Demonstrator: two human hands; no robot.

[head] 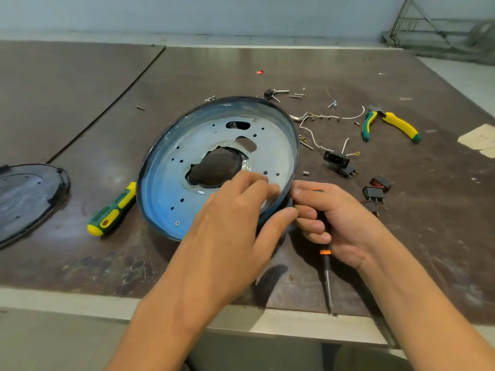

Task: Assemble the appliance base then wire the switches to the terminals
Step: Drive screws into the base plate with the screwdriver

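The round metal appliance base (187, 162) is tilted up on the table, its blue-tinted inside facing me, with a ragged centre hole and several small holes. My left hand (235, 210) grips its near right rim, fingers inside and thumb on the outer wall. My right hand (334, 218) is just right of that rim and holds a black screwdriver with orange rings (327, 277), its shaft pointing toward me. Rocker switches (375, 191), a power socket (336, 159) and white wires with terminals (321, 121) lie to the right.
A green-yellow screwdriver (113, 210) lies left of the base. A black cover plate (26, 199) sits at the far left. Yellow-green pliers (391, 124) lie at the right. Loose screws (297, 95) and a black knob part (268, 94) are scattered behind the base. The table's front edge (80, 298) is near me.
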